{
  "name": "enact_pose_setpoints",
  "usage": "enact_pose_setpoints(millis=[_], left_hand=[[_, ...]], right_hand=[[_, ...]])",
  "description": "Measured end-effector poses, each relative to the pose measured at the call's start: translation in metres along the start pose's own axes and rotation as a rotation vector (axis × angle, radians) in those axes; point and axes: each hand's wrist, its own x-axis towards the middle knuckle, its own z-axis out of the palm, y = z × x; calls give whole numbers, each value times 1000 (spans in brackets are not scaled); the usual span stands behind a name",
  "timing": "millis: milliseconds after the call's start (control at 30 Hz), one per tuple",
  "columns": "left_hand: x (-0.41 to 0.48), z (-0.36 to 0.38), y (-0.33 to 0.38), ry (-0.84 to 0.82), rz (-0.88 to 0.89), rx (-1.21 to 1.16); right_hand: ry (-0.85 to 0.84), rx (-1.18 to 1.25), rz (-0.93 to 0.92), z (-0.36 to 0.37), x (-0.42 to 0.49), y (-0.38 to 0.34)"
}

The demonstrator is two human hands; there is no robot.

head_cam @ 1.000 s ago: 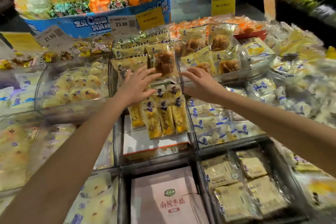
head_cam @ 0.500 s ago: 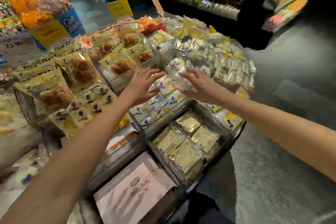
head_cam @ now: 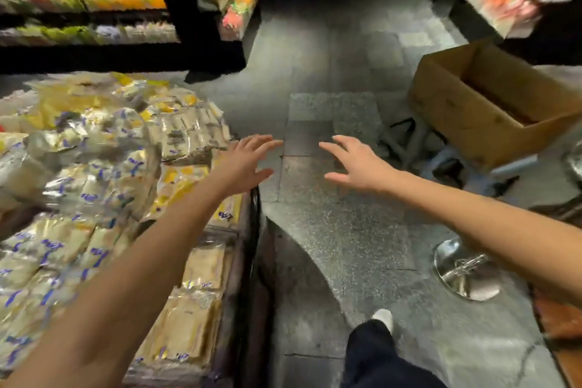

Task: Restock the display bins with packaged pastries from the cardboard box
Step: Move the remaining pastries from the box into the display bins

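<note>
Both hands, left point(head_cam: 244, 164) and right point(head_cam: 359, 165), have fingers spread, empty. Packs point(head_cam: 104, 167) left of them look light, slippery; the box point(head_cam: 491, 107) is right.

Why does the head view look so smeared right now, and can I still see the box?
Head view: motion blur smears the shelves and packaged pastries; wide-angle bending at edges; glare on wrappers. The cardboard box and both hands, left hand, right hand, stay readable.

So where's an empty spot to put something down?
The grey floor is bare between the display bins and the cardboard box, under both empty hands: left hand, right hand. The bins are crowded with packaged pastries.
</note>
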Motion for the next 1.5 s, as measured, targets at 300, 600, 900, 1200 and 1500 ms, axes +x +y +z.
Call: enact_pose_setpoints(millis=[300, 600, 900, 1200, 1500], left_hand=[[273, 39, 167, -13, 331, -60], [477, 58, 281, -4, 449, -197], [638, 96, 291, -149, 447, -277], [843, 136, 275, -380, 466, -248], [985, 196, 300, -546, 478, -296]], right_hand=[[32, -10, 403, -60, -76, 248], [108, 6, 627, -129, -73, 421], [61, 90, 796, -107, -25, 555], [34, 204, 1003, -98, 66, 689], [54, 346, 1187, -71, 112, 812]])
